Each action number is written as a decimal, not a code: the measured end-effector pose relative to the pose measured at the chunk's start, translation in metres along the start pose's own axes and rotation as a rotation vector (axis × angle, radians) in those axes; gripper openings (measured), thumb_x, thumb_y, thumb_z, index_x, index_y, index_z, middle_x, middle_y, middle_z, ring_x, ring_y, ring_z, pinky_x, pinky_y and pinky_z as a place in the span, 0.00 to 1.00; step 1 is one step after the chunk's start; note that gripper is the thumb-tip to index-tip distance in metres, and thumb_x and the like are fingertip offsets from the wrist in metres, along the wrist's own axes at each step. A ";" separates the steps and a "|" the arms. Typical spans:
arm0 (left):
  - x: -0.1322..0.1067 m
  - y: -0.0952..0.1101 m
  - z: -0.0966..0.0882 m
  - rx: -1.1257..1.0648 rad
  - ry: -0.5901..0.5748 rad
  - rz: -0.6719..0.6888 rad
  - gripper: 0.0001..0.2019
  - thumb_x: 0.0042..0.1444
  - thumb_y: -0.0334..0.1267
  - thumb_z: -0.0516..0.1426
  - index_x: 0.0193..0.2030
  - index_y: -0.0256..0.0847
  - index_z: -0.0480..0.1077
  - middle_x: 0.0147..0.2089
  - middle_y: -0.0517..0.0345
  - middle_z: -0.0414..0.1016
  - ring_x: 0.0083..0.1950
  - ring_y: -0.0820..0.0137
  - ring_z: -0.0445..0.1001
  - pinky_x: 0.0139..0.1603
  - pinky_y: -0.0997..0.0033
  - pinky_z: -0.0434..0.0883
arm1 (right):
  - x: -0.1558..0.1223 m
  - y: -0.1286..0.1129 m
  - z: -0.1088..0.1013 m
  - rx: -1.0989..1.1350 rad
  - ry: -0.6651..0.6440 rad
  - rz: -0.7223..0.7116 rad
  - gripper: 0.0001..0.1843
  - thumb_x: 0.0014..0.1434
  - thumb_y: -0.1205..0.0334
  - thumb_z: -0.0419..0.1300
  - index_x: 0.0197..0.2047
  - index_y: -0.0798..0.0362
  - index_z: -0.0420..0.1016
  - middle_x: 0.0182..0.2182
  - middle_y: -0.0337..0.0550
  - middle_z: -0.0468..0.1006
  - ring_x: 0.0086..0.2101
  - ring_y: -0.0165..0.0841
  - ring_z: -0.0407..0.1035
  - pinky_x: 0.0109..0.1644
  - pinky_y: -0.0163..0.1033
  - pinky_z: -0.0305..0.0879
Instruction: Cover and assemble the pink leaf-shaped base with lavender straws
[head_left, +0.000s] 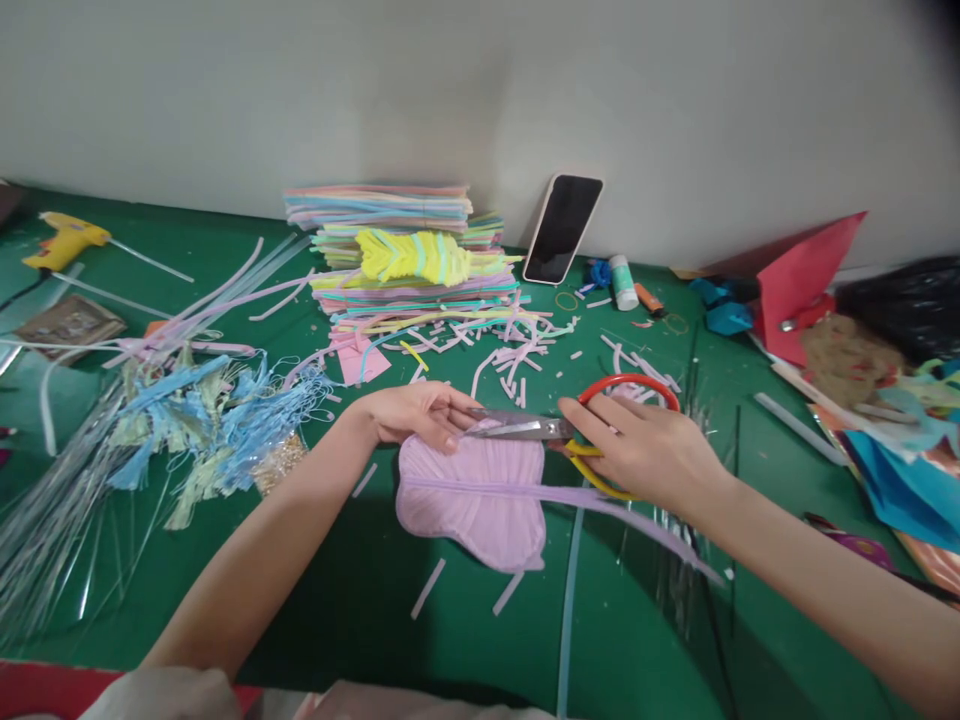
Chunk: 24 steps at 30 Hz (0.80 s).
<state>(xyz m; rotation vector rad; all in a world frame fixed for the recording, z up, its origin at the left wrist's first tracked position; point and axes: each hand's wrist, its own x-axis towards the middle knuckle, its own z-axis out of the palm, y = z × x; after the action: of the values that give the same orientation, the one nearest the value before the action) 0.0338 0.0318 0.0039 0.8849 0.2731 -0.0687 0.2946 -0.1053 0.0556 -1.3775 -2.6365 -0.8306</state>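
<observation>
A pink leaf-shaped craft piece (480, 495) made of glued strips lies on the green table (360, 600), with a long pink stem running off to the right. My left hand (416, 412) pinches its upper edge, fingers closed on it. My right hand (645, 450) grips scissors (525, 428) with a red and a yellow handle loop. The metal blades point left and meet the top edge of the pink piece, right by my left fingertips.
Behind lie a stack of pastel strips (390, 215) with a yellow leaf piece (412, 255), many cut scraps, a phone (562, 228) leaning on the wall, a glue stick (621, 282), a yellow glue gun (64, 240), blue tassels (187, 410) and coloured papers (810, 270).
</observation>
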 end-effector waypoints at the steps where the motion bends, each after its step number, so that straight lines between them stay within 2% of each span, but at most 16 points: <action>1: 0.001 0.000 0.000 0.019 0.015 -0.019 0.24 0.44 0.25 0.67 0.51 0.35 0.75 0.46 0.47 0.81 0.41 0.69 0.80 0.38 0.78 0.76 | 0.000 0.001 -0.001 -0.002 -0.002 -0.013 0.15 0.63 0.56 0.56 0.45 0.58 0.73 0.27 0.39 0.73 0.26 0.30 0.67 0.29 0.37 0.53; 4: 0.002 0.001 -0.001 0.075 0.054 -0.047 0.21 0.44 0.27 0.67 0.48 0.34 0.77 0.42 0.49 0.83 0.37 0.70 0.80 0.37 0.78 0.76 | 0.002 0.001 -0.003 0.006 -0.004 -0.042 0.14 0.64 0.57 0.55 0.45 0.59 0.73 0.27 0.39 0.73 0.25 0.30 0.67 0.29 0.36 0.54; 10: 0.003 0.001 0.001 0.124 0.088 -0.056 0.20 0.42 0.27 0.68 0.45 0.35 0.78 0.38 0.53 0.83 0.33 0.74 0.79 0.35 0.82 0.75 | 0.005 -0.001 -0.003 0.054 -0.044 -0.068 0.17 0.67 0.54 0.51 0.43 0.59 0.73 0.25 0.40 0.73 0.23 0.30 0.68 0.27 0.37 0.52; 16: 0.004 0.002 0.003 0.079 0.044 -0.104 0.19 0.42 0.27 0.68 0.44 0.36 0.79 0.36 0.55 0.83 0.30 0.73 0.79 0.32 0.81 0.76 | 0.002 0.000 -0.001 0.014 -0.048 -0.100 0.13 0.65 0.57 0.53 0.41 0.57 0.74 0.24 0.39 0.73 0.21 0.30 0.65 0.26 0.38 0.48; 21: 0.004 0.002 0.004 0.051 0.023 -0.119 0.19 0.42 0.28 0.69 0.45 0.35 0.78 0.35 0.54 0.83 0.29 0.73 0.79 0.31 0.80 0.76 | 0.008 0.004 -0.005 0.003 -0.013 -0.128 0.11 0.64 0.62 0.53 0.37 0.56 0.75 0.23 0.41 0.73 0.26 0.32 0.65 0.31 0.38 0.52; 24: 0.003 0.002 0.002 0.038 0.006 -0.138 0.21 0.41 0.30 0.70 0.45 0.35 0.78 0.35 0.54 0.83 0.29 0.72 0.79 0.30 0.79 0.77 | 0.013 0.005 -0.007 0.015 -0.003 -0.150 0.13 0.65 0.60 0.52 0.35 0.56 0.75 0.23 0.43 0.74 0.27 0.33 0.65 0.32 0.38 0.52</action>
<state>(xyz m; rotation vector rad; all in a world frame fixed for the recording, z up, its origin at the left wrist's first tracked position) 0.0373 0.0314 0.0056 0.9030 0.3386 -0.1995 0.2893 -0.0964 0.0673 -1.1906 -2.7701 -0.8213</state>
